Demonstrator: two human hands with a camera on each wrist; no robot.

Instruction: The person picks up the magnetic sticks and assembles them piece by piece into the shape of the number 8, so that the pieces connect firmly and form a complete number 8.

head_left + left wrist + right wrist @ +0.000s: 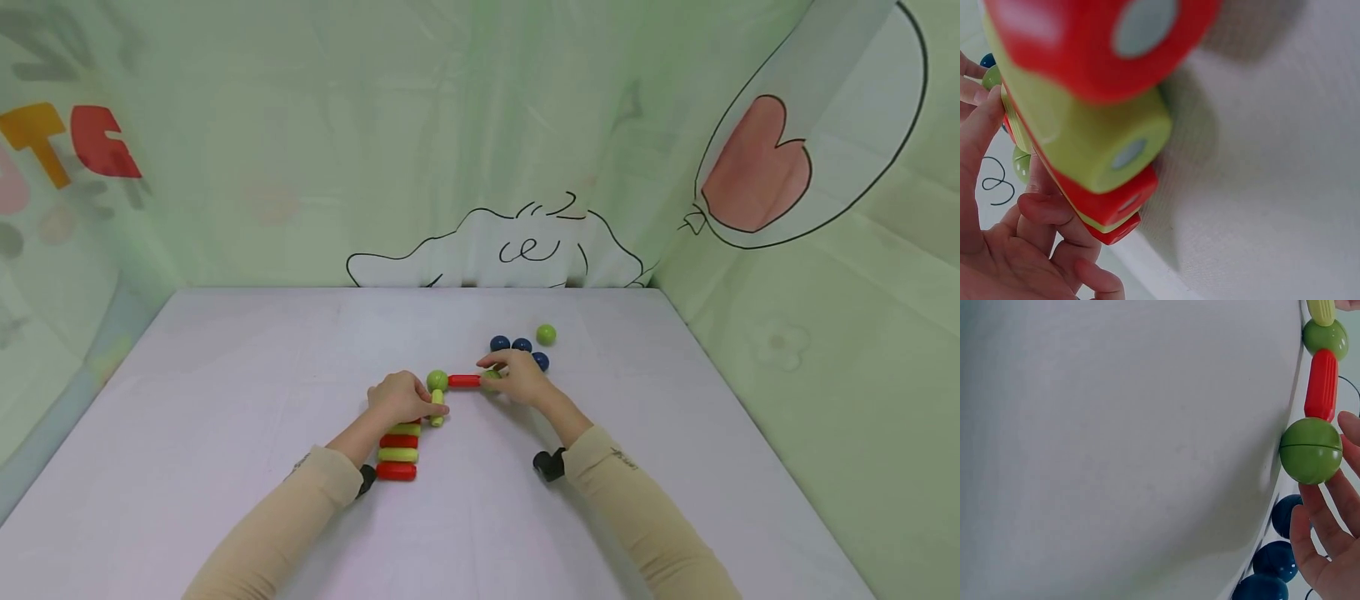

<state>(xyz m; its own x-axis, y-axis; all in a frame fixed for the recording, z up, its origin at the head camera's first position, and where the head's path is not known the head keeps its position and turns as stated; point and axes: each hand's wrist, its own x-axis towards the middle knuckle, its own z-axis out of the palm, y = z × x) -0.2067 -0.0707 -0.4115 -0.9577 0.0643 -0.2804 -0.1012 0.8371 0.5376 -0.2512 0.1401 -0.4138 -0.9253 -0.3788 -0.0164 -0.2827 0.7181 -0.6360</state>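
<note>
My left hand pinches a short yellow-green rod between thumb and fingers. The rod's far end meets a light green ball. From that ball a red rod runs right to a second green ball, which has a groove round its middle. My right hand holds this second ball with its fingertips, partly covering it in the head view. Beneath and beside the left hand lies a row of red and yellow-green rods, its far end hidden. Pale discs show on rod ends in the left wrist view.
Several dark blue balls sit just beyond the right hand, with a loose green ball behind them. The white table meets a pale green curtain at its back edge. Black wrist devices are at both cuffs.
</note>
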